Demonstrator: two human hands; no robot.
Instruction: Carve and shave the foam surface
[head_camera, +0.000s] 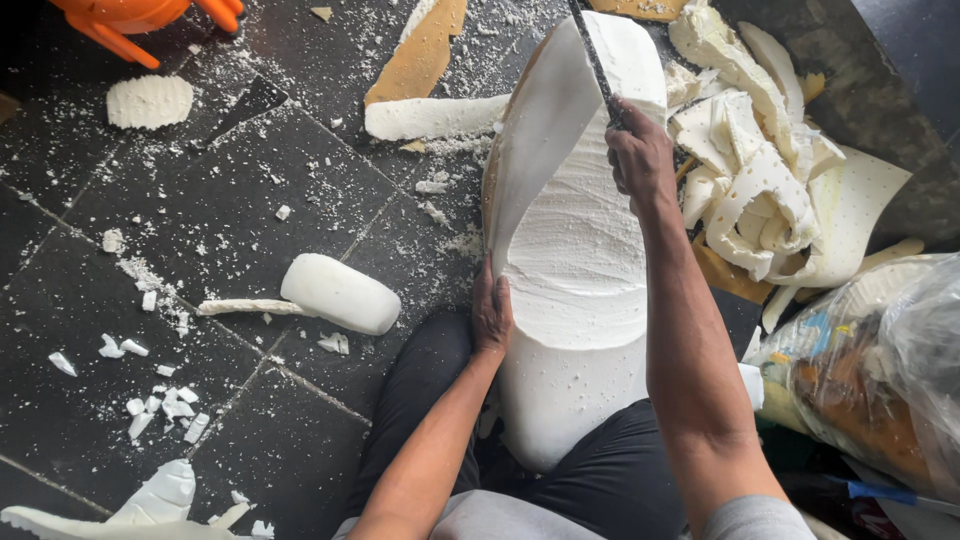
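Note:
A large white foam block (575, 260) stands upright between my knees, its upper face cut rough and a thick slab (545, 120) peeling away on its left side. My right hand (638, 155) is closed around the handle of a long dark knife (592, 50), whose blade runs up along the cut at the block's top. My left hand (492, 310) presses against the block's left edge, just below where the slab splits off.
Dark tiled floor (200, 230) is strewn with white foam crumbs. A rounded foam offcut (340, 292) lies left of my knee. A heap of foam scraps (760, 170) sits to the right, a clear plastic bag (880, 370) at lower right, an orange object (140, 18) top left.

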